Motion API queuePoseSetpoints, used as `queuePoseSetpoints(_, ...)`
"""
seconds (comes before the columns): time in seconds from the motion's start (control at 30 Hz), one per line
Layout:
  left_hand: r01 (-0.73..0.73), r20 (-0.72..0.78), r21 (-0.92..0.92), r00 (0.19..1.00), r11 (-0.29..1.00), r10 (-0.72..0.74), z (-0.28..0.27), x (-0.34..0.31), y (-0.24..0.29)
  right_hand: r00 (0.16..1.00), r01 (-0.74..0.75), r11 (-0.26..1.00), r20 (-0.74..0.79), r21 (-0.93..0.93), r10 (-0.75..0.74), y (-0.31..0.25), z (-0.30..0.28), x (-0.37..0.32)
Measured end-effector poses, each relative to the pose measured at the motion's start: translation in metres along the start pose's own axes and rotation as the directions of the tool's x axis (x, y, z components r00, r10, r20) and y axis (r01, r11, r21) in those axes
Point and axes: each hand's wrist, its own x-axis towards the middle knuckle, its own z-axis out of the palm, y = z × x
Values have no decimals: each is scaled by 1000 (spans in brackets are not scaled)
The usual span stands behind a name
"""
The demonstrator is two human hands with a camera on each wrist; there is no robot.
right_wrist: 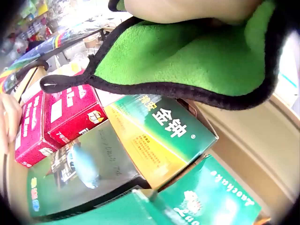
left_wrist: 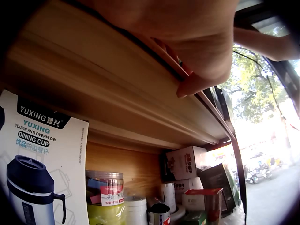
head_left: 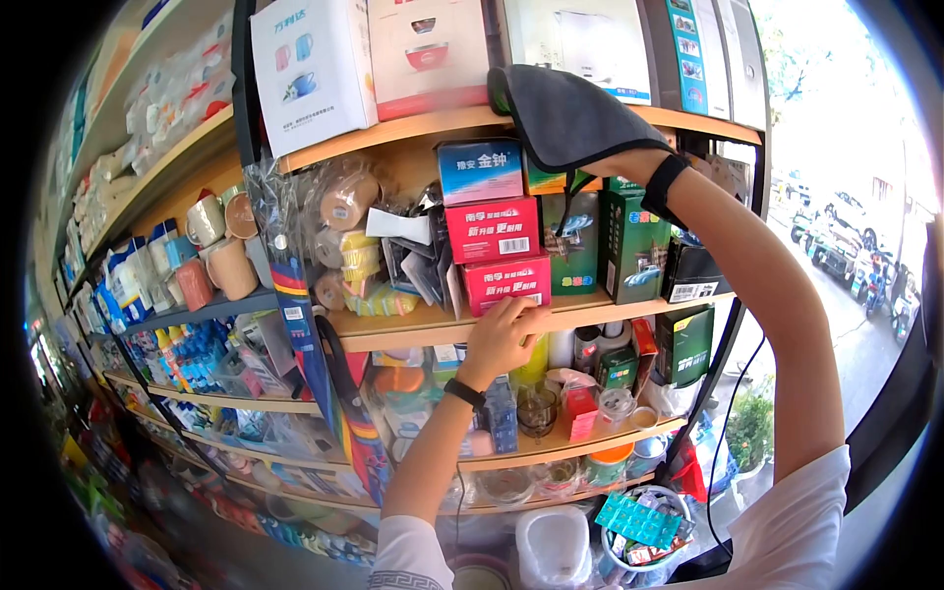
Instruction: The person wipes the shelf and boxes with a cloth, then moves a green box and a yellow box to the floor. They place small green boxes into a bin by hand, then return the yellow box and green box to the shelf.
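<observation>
My right hand (head_left: 629, 165) holds a cleaning cloth (head_left: 580, 118), grey on one side with a dark trim. Its green underside (right_wrist: 187, 56) and a hanging loop show in the right wrist view, and the cloth hides most of the fingers. Beneath it stand a green and yellow box (right_wrist: 161, 136) and other green boxes (head_left: 634, 246). My left hand (head_left: 503, 339) rests at the shelf's front edge, fingertips against the lower red box (head_left: 501, 280). From below, the left wrist view shows the thumb (left_wrist: 199, 84) along that edge.
White appliance boxes (head_left: 428, 59) stand on the shelf above. Left of the red boxes are bagged cups (head_left: 346, 202) and a striped strap (head_left: 295, 315). Jars and a dining cup box (left_wrist: 42, 164) sit below. A dark cable (head_left: 723, 442) hangs at right, beside the street.
</observation>
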Motion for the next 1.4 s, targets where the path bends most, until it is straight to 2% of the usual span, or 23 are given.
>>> queuePoseSetpoints(0.07, 9, 4, -6, 1000, 1000, -9, 0, 2, 1, 1000, -3, 1000, -21, -25, 3, 5, 2, -9)
queuePoseSetpoints(0.13, 10, -5, -21, 1000, 1000, -10, -2, 3, 2, 940, -96, 988, 317, -119, 130, 10, 1, -25)
queuePoseSetpoints(0.3, 13, 10, -52, 1000, 999, -13, -5, 7, 4, 985, -2, 991, 173, -132, 25, 28, -7, -92)
queuePoseSetpoints(0.37, 3, 5, -65, 1000, 998, -3, -4, 6, 3, 974, 189, 937, 179, -294, -141, 31, -19, -119)
queuePoseSetpoints(0.43, 7, 13, -86, 1000, 996, -6, -1, 5, 3, 975, 83, 986, 215, -145, -51, 28, -33, -138)
queuePoseSetpoints(0.47, 3, 4, -77, 1000, 997, -3, -1, 6, 3, 834, 36, 981, 546, -193, 77, 10, -55, -133)
queuePoseSetpoints(0.5, 1, -3, -70, 1000, 998, -1, -2, 6, 4, 572, 9, 969, 796, -249, 199, -10, -78, -129)
queuePoseSetpoints(0.53, 0, -1, -78, 1000, 997, 0, -1, 6, 2, 568, -46, 983, 804, -179, 173, -29, -96, -130)
queuePoseSetpoints(0.57, 12, 13, -87, 1000, 996, -11, -1, 6, 1, 921, -347, 858, 311, 379, 235, -27, -87, -194)
queuePoseSetpoints(0.6, 0, 3, -77, 1000, 997, 0, -1, 5, 1, 858, -455, 824, 413, 336, 305, -60, -113, -188)
queuePoseSetpoints(0.63, -10, -8, -66, 1000, 998, 9, 0, 5, 2, 817, -434, 800, 555, 413, 157, -66, -124, -215)
queuePoseSetpoints(0.7, -2, 18, -64, 1000, 998, 4, 1, 4, 0, 825, -202, 942, 565, 267, 16, -142, -142, -236)
queuePoseSetpoints(0.77, -16, -11, -77, 1000, 997, 15, 2, 4, 0, 670, -503, 708, 741, 496, -44, -202, -170, -221)
queuePoseSetpoints(0.8, -9, 1, -78, 1000, 997, 9, 2, 4, 0, 571, -787, 392, 804, 477, 166, -233, -188, -220)
queuePoseSetpoints(0.83, -4, 11, -85, 1000, 996, 5, 2, 5, 0, 287, -947, 201, 942, 251, 176, -268, -195, -247)
queuePoseSetpoints(0.87, 2, 12, -89, 1000, 996, -1, 3, 4, -1, -165, -971, -190, 980, -143, 108, -300, -195, -260)
queuePoseSetpoints(0.9, 11, 17, -95, 1000, 995, -9, 4, 4, 0, -405, -808, -427, 909, -406, -98, -322, -189, -288)
queuePoseSetpoints(1.03, -13, 42, -53, 999, 999, 16, 5, 5, -3, -584, -18, -936, 764, -351, -275, -372, -196, -389)
queuePoseSetpoints(1.17, -40, 48, -91, 998, 995, 44, 0, 0, 9, -405, 162, -983, 903, -85, -145, -356, -235, -397)
queuePoseSetpoints(1.23, -83, -34, -8, 996, 997, 82, -7, -7, 24, -309, -174, -983, 951, -51, 6, -362, -253, -402)
queuePoseSetpoints(1.3, -75, -48, -44, 996, 996, 73, -6, -24, 44, -438, -370, -926, 892, -69, 109, -378, -262, -413)
queuePoseSetpoints(1.37, -6, -51, -142, 999, 990, -1, -4, -47, 66, -566, -763, -569, 741, -305, 362, -424, -276, -477)
queuePoseSetpoints(1.4, 0, -18, -162, 1000, 987, -3, -3, -61, 78, -472, -873, -147, 728, -465, 498, -414, -278, -440)
